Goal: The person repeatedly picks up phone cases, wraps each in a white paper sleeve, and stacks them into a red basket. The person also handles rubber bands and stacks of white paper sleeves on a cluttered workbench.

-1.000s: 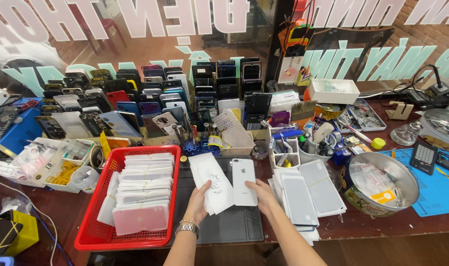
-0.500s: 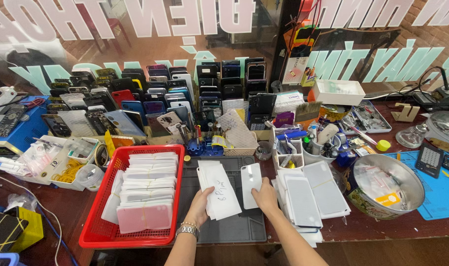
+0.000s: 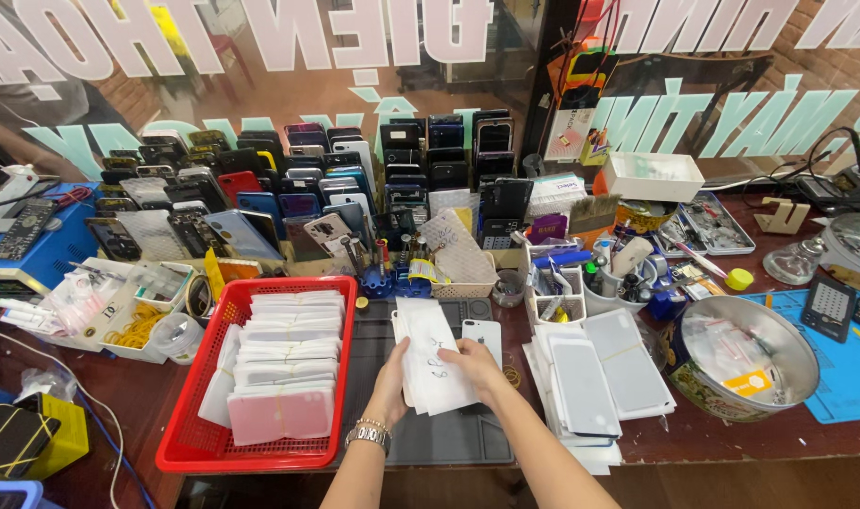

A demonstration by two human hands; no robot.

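My left hand [image 3: 389, 386] grips the lower left edge of a white paper sleeve [image 3: 428, 353] that lies over the dark work mat [image 3: 421, 438]. My right hand [image 3: 475, 361] rests on the sleeve's right side, fingers curled onto it. A white phone [image 3: 485, 336], back side up, lies on the mat and pokes out from behind my right hand. A metal watch sits on my left wrist.
A red basket [image 3: 190, 448] with stacked white sleeves stands left of the mat. Stacks of white sleeves [image 3: 600, 377] lie to the right, beside a metal bowl [image 3: 760, 372] of small bags. Several phones [image 3: 298, 179] line the back. Tool cups [image 3: 619, 273] crowd the middle.
My right hand has shifted left from the white phone onto the paper sleeve. Both hands have drawn closer together on the sleeve.
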